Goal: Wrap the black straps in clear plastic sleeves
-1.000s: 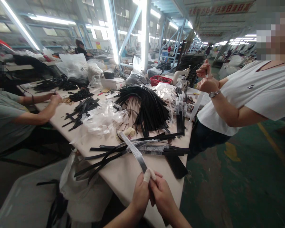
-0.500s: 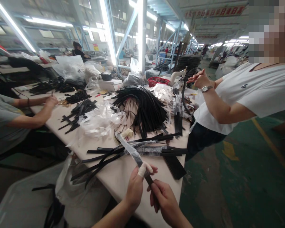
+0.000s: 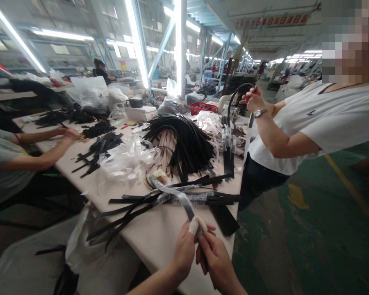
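A black strap [image 3: 187, 205], its upper part wrapped in clear plastic, runs from the middle of the table down to my hands. My left hand [image 3: 186, 246], with pale covers on thumb and a finger, pinches the strap near its lower end. Right beside it, my right hand [image 3: 213, 250] grips the same end, fingers curled. More black straps [image 3: 126, 217], some bundled in clear film, lie crossed beyond my hands. A wide black piece [image 3: 224, 219] rests at the table's right edge.
A large heap of black strips [image 3: 190, 143] and crumpled plastic [image 3: 126, 159] cover the table [image 3: 153, 241]. A person in a white shirt [image 3: 283, 119] stands at the right holding a black strap. At the left, another person's hands [image 3: 69, 133] work near small black parts.
My hands have come together and shifted slightly right, and the strap bends more. The person at the right has raised a curved black strap.
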`<state>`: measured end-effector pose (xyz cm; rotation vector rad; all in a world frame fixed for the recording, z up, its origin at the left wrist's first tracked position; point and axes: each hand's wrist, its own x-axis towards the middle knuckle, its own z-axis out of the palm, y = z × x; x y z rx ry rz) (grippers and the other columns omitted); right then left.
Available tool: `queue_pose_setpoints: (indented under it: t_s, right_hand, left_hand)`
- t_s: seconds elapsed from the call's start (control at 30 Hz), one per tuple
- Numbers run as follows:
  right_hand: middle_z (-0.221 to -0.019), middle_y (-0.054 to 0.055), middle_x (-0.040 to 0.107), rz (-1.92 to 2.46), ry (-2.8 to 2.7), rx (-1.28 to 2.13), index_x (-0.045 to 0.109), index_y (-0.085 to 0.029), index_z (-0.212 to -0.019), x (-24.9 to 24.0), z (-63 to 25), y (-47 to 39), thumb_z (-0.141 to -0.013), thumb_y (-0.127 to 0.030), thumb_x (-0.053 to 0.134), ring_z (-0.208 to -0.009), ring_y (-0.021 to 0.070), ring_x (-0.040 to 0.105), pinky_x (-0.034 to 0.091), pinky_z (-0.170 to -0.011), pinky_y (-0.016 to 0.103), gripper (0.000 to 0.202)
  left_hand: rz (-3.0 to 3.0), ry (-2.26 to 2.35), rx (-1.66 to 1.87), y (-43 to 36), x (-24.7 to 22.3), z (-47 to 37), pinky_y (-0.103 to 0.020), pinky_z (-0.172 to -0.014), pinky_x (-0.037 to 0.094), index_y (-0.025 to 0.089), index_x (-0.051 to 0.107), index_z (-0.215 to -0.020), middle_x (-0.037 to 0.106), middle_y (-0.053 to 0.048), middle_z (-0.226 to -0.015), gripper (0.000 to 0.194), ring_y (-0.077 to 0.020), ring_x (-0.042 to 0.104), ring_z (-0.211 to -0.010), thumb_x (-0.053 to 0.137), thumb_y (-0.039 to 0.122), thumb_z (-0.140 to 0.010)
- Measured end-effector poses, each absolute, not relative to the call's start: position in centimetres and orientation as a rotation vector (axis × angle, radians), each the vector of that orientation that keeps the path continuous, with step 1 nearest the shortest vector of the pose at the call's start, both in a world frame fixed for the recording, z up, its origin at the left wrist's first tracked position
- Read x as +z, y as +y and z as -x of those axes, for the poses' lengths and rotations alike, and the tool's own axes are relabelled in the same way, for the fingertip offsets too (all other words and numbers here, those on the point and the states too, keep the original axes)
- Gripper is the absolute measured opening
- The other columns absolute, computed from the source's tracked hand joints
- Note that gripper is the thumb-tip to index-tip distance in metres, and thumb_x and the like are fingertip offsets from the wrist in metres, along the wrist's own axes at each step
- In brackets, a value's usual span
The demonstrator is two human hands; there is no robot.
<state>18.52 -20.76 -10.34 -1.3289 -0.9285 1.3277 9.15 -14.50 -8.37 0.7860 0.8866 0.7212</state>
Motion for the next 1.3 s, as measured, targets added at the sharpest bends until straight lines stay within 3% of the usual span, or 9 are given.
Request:
queue_pose_setpoints:
  t_s: [0.1,0.23,0.43,0.6,0.7,0.83,0.97,1.07,1.3]
  right_hand:
    - [-0.058,0.001,0.059,1.293,-0.92,1.367,0.059,-0.014,-0.088,-11.4,-18.7,-20.9,-0.093,-0.067,0.048,-0.037,0.0076,0.043,0.028,-0.036,0.019,0.054]
    - [-0.053,0.0,0.058,1.264,-0.904,1.51,0.059,-0.014,-0.088,-12.7,-18.9,-21.2,-0.091,-0.068,0.05,-0.034,0.0073,0.041,0.027,-0.034,0.018,0.055]
    - [-0.051,-0.001,0.054,1.334,-0.946,1.414,0.059,-0.015,-0.081,-12.6,-19.1,-20.7,-0.093,-0.065,0.049,-0.036,0.0076,0.041,0.023,-0.035,0.018,0.052]
    - [-0.048,-0.002,0.055,1.385,-0.888,1.51,0.06,-0.014,-0.086,-14.3,-19.0,-20.9,-0.09,-0.066,0.05,-0.032,0.0064,0.033,0.019,-0.034,0.019,0.053]
    - [-0.048,-0.002,0.055,1.422,-0.883,1.467,0.06,-0.014,-0.083,-14.7,-18.8,-20.5,-0.09,-0.066,0.049,-0.032,0.0071,0.034,0.02,-0.034,0.02,0.053]
    - [-0.047,0.0,0.054,1.457,-0.946,1.389,0.057,-0.016,-0.071,-15.1,-18.6,-20.3,-0.092,-0.062,0.05,-0.035,0.0079,0.039,0.025,-0.036,0.02,0.052]
    - [-0.048,-0.001,0.056,1.481,-0.935,1.446,0.061,-0.015,-0.083,-16.6,-18.5,-21.3,-0.093,-0.06,0.048,-0.033,0.0075,0.035,0.021,-0.035,0.02,0.048]
    - [-0.047,-0.001,0.057,1.507,-0.938,1.48,0.061,-0.014,-0.085,-17.6,-18.3,-21.4,-0.092,-0.06,0.048,-0.031,0.0075,0.034,0.02,-0.034,0.019,0.048]
    - [-0.048,-0.001,0.057,1.56,-1.009,1.367,0.061,-0.015,-0.081,-16.3,-18.4,-19.0,-0.093,-0.058,0.046,-0.033,0.0079,0.038,0.023,-0.036,0.019,0.048]
  left_hand:
    - [-0.781,0.934,0.711,-14.7,-8.9,-9.1,-0.024,-0.041,0.037,0.013,0.068,-0.094,0.067,-0.006,-0.067,0.049,-0.0145,0.055,-0.046,0.053,0.06,-0.089]
    - [-0.769,0.912,0.949,-14.3,-8.6,-9.1,-0.03,-0.073,0.053,0.016,0.066,-0.088,0.073,-0.013,-0.099,0.04,-0.0237,0.07,-0.089,0.057,0.055,-0.089]
    - [-0.673,0.938,0.725,-16.0,-10.9,-9.4,-0.025,-0.037,0.037,0.015,0.066,-0.103,0.073,-0.013,-0.093,0.046,-0.0142,0.057,-0.047,0.06,0.057,-0.085]
    - [-0.555,0.894,0.967,-12.3,-10.8,-8.7,-0.036,-0.08,0.055,0.014,0.066,-0.101,0.073,-0.016,-0.105,0.041,-0.0266,0.07,-0.092,0.061,0.052,-0.085]
    - [-0.585,0.992,0.951,-13.4,-11.9,-9.2,-0.03,-0.066,0.054,0.016,0.064,-0.092,0.074,-0.013,-0.101,0.038,-0.0211,0.07,-0.075,0.061,0.052,-0.085]
    - [-0.599,1.064,0.792,-16.6,-14.5,-9.5,-0.024,-0.035,0.033,0.016,0.063,-0.098,0.074,-0.011,-0.09,0.043,-0.0102,0.05,-0.037,0.061,0.057,-0.083]
    - [-0.404,0.984,0.865,-12.4,-14.8,-8.3,-0.031,-0.059,0.054,0.015,0.061,-0.107,0.074,-0.015,-0.096,0.04,-0.0224,0.071,-0.068,0.059,0.048,-0.085]
    - [-0.329,1.04,0.983,-8.3,-14.4,-7.5,-0.04,-0.076,0.056,0.015,0.061,-0.107,0.074,-0.016,-0.099,0.032,-0.0246,0.073,-0.079,0.056,0.04,-0.087]
    - [-0.429,1.03,0.931,-13.2,-17.2,-7.9,-0.033,-0.063,0.053,0.014,0.064,-0.092,0.073,-0.013,-0.088,0.025,-0.0231,0.07,-0.071,0.06,0.038,-0.085]
